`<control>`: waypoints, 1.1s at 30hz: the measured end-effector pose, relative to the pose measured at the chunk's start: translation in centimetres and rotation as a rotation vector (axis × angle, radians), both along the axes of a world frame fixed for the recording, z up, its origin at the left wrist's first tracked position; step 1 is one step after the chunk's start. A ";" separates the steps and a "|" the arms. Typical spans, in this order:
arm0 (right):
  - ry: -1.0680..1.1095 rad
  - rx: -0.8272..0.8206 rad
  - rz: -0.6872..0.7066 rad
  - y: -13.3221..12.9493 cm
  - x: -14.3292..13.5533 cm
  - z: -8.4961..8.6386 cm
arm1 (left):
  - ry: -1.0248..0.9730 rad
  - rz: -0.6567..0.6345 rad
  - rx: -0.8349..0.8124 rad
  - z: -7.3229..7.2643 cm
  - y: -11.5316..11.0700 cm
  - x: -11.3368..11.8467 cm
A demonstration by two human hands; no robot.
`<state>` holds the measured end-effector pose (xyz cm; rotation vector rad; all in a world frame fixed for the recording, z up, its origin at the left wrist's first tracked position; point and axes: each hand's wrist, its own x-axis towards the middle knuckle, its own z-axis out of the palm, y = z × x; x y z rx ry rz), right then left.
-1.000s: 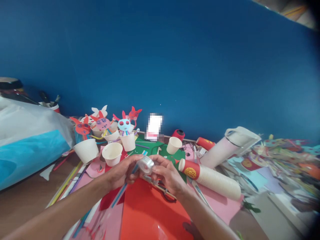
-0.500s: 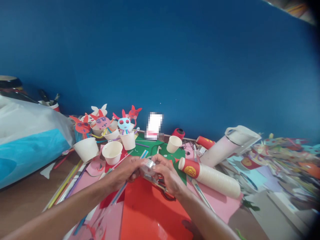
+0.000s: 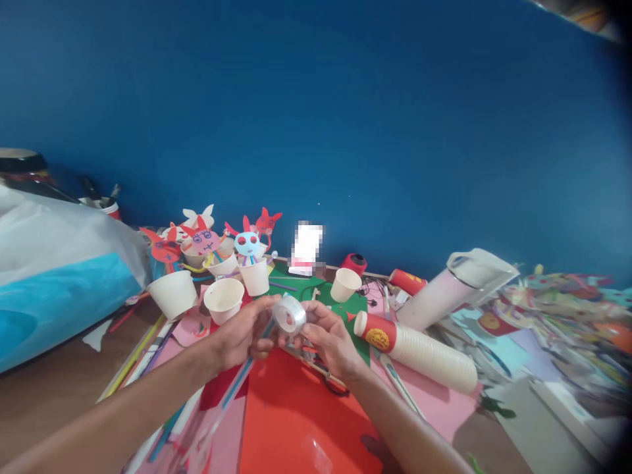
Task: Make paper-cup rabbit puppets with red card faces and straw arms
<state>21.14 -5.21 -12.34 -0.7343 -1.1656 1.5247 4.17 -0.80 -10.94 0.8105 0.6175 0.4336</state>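
A roll of clear tape (image 3: 298, 312) is held up between my two hands, its open core facing me. The fingers of my left hand (image 3: 245, 331) rest on the roll's left edge. My right hand (image 3: 330, 334) pinches its right edge, thumb in front. A blue-and-white striped strip (image 3: 238, 380) runs under my left hand; whether the fingers also hold it, I cannot tell. Beneath both hands lies a red-orange sheet (image 3: 291, 408), with a partly covered pair of dark-handled scissors or similar tool (image 3: 337, 384) at its upper edge.
Paper cups with paper-faced figures (image 3: 247, 245) stand at the back left, beside an empty cup (image 3: 224, 297). A stack of cups (image 3: 424, 355) lies at right, before a white jug (image 3: 447, 289). A phone-like blurred screen (image 3: 307, 247) leans against the blue wall.
My hands have tilted the tape roll up so its round face and core show. My left hand's fingers have opened out somewhat around it.
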 end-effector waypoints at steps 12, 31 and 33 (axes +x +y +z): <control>-0.219 -0.031 -0.103 -0.1 -0.6 0.0 | 0.265 0.115 0.290 -0.5 -0.6 0.5; -0.042 -0.054 -0.075 -0.5 -1.2 0.0 | 0.058 0.007 -0.045 -0.9 -0.2 0.4; -0.062 -0.077 -0.125 -0.5 -1.2 0.3 | 0.110 0.034 -0.010 -1.0 -0.3 0.5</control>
